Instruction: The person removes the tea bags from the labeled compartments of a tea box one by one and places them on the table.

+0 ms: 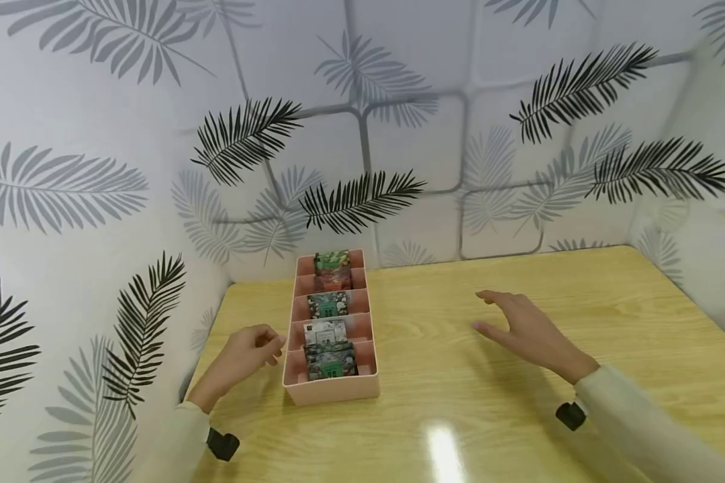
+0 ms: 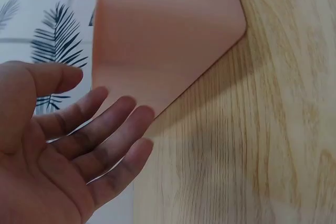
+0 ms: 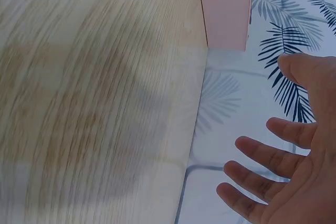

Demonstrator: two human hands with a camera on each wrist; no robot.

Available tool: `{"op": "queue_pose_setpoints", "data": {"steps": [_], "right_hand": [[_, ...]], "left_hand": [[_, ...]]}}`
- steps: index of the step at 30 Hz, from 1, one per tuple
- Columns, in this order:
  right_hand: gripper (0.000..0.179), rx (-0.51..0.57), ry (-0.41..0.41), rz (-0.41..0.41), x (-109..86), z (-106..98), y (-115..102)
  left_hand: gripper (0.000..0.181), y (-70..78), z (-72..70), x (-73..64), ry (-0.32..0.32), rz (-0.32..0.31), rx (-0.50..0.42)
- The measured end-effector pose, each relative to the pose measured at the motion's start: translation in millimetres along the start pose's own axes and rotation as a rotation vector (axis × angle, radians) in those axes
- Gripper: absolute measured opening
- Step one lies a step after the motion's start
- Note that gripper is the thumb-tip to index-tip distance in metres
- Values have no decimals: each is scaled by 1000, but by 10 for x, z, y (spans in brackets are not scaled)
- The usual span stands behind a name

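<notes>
A long pink divided box (image 1: 332,391) stands on the table, its several compartments in a row running away from me. Small printed packets lie in it: a green-labelled dark one (image 1: 332,365) in the nearest compartment, a white one (image 1: 325,333) behind it, then a dark-and-white one (image 1: 327,305), a red one (image 1: 333,280) and a green one (image 1: 331,259) at the back. My left hand (image 1: 244,357) is beside the box's left wall, fingers loosely bent and holding nothing; whether they touch it I cannot tell. Well right of the box, my right hand (image 1: 528,330) hovers with fingers spread and nothing held.
The wood-grain table (image 1: 435,376) extends to the right of the box. Behind and to the left stands a white wall (image 1: 411,154) with grey and black leaf prints. A black band (image 1: 570,416) hangs at the right wrist and another (image 1: 222,444) at the left.
</notes>
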State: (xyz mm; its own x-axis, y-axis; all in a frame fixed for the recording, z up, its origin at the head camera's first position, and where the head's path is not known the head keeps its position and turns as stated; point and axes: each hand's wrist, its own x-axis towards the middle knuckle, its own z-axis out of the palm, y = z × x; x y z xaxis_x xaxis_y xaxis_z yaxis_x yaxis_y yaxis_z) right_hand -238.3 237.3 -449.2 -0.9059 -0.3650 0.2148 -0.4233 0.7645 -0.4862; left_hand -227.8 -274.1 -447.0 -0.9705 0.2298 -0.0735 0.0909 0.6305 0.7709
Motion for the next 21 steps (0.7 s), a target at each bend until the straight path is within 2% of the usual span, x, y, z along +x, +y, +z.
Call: {"op": "queue_pose_setpoints", "data": {"steps": [3, 5, 11, 15, 21], "right_hand": [[66, 26, -15, -3, 37, 42, -75], [65, 41, -21, -8, 57, 78, -121], [55, 79, -35, -53, 109, 216, -275], [48, 85, -48, -74, 166, 280, -392], [37, 107, -47, -107, 309, 353, -560]], "left_hand": [[32, -34, -23, -24, -78, -20, -118], [32, -46, -30, -47, -139, -11, -150], [38, -43, 1, -149, -292, 19, -128], [35, -41, 23, -193, -347, 35, -138], [32, -55, 15, -213, -383, 65, -156]]}}
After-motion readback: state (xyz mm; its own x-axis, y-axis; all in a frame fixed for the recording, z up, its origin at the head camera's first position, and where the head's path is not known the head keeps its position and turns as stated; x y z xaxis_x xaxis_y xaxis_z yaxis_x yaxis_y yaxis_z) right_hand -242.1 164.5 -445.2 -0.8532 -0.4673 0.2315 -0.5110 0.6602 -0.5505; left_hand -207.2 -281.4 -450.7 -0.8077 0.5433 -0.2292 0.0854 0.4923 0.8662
